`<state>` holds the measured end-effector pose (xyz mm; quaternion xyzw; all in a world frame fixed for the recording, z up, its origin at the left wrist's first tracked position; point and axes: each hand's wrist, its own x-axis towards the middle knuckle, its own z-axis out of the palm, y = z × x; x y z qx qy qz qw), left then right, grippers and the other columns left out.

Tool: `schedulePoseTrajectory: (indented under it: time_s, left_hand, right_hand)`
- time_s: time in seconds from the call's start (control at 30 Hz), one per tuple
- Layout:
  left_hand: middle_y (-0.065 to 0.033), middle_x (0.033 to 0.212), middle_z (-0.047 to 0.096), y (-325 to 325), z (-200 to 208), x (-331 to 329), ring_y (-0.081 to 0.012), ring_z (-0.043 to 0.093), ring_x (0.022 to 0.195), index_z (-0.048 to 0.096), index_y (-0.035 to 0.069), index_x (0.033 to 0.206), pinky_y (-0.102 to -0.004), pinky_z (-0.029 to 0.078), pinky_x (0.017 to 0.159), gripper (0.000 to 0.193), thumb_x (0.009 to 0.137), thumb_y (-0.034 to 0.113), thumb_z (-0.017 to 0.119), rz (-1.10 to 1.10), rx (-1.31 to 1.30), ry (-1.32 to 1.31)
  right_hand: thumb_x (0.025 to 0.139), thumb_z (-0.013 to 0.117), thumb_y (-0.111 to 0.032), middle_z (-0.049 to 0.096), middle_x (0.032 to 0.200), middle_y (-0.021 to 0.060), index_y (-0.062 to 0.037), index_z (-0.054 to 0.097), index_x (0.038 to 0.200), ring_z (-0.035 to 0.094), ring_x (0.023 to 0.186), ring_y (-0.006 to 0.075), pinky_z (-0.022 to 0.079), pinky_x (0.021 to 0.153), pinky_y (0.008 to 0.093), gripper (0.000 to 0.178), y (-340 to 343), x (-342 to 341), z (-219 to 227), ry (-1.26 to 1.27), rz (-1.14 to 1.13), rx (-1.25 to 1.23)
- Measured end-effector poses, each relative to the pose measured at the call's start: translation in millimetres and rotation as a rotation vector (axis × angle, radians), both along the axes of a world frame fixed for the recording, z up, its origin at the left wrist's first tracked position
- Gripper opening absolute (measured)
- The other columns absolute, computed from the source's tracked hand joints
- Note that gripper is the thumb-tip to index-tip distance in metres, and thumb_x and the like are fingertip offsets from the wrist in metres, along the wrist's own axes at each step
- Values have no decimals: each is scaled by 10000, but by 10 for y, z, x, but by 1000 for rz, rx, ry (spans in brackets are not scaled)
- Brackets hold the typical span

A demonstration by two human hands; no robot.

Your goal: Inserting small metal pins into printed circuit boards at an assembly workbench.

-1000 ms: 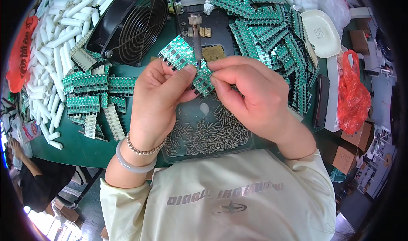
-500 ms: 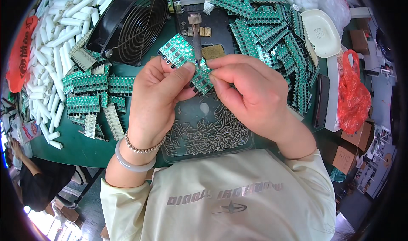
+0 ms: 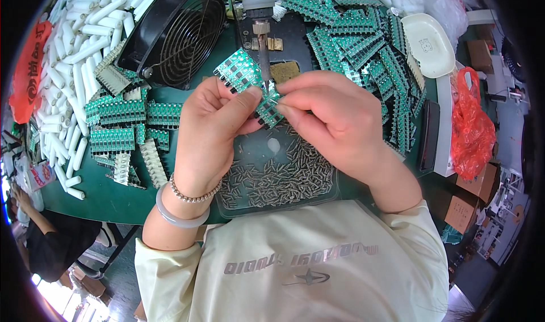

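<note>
My left hand [image 3: 218, 109] is closed on a strip of green circuit boards [image 3: 237, 69], thumb on top, tilted beneath a soldering iron [image 3: 263, 44]. The iron's tip points down at the strip, close to my fingers. With thumb and forefinger pinched, my right hand [image 3: 335, 115] holds a small thin metal part [image 3: 273, 100] against the strip's near end; its exact kind is too small to make out. Below my hands, a clear shallow tray [image 3: 233, 211] contains a heap of small metal pieces [image 3: 284, 177].
More circuit board strips are piled at the left [image 3: 116, 111] and the right [image 3: 363, 44]. White tubes [image 3: 74, 66] cover the far left. A black fan [image 3: 176, 35] stands behind my left hand. A cream dish [image 3: 430, 44] and red plastic bag [image 3: 472, 126] are at right.
Both hands stay at the iron. The strip in my left hand has shifted very slightly, and my right hand has moved a little to the left.
</note>
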<state>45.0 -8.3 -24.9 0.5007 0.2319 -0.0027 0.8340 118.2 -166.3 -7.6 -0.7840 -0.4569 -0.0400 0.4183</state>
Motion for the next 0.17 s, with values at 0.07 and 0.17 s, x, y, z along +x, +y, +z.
schedulePoseTrajectory:
  time_s: [0.07,0.17]
  left_hand:
    - [-4,729,582,-1,-19,-7,-35,558,602,518,48,796,-130,491,522,52,837,42,548,0,17,-12]
    - [-9,726,585,21,-23,-16,-39,560,596,507,56,785,-134,492,522,69,831,41,557,-20,20,-19]
  right_hand:
    - [677,675,1,627,847,88,-28,621,776,602,707,182,477,580,246,117,-51,0,105,55,7,-2]
    - [691,685,-31,615,951,63,-89,651,810,593,742,191,476,601,265,137,-209,-23,250,158,-45,-55]
